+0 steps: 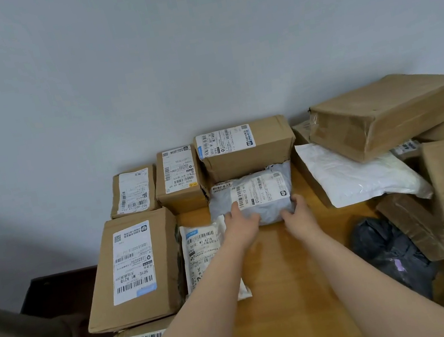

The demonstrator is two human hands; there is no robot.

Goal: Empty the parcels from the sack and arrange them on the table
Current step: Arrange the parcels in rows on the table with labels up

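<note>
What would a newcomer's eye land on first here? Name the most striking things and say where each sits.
The left hand and right hand hold a grey plastic parcel in the middle of the table, just before a cardboard box at the wall. Labelled boxes lie in tidy rows on the left. On the right, a large brown box tilts atop a white bag in a loose pile.
</note>
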